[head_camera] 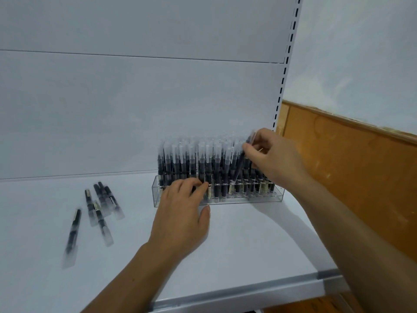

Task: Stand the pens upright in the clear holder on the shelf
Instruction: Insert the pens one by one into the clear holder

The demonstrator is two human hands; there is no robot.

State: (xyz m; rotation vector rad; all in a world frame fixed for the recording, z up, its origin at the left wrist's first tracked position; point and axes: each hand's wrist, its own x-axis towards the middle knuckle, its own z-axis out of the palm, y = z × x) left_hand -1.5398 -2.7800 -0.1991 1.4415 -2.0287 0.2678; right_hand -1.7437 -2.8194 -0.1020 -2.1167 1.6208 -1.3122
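Head view, looking down onto a white shelf (248, 249). We see the left hand (180, 219) laid against the front wall of the clear holder (268, 198), its fingers loosely bent over the upper edge and its thumb spread apart below; it grasps nothing. Motion blur leaves us unsure whether those fingertips also touch the front row of pens or only the wall. The right hand (272, 158), raised above and to the right of the left hand, pinches a single pen (241, 162) between thumb and fingers. This pen is tilted, with its clear cap up by the fingertips and its lower end down among the standing pens (203, 159). These fill the holder in close upright rows, dark barrels below and frosted caps above, and lie between the two hands and just behind the left one. Several loose pens (101, 206) lie flat on the shelf well to the left of the left hand, apart from the holder. Behind the right hand rises the slotted upright (286, 68) of the shelving; to the right of that hand stands a wooden panel (349, 159).
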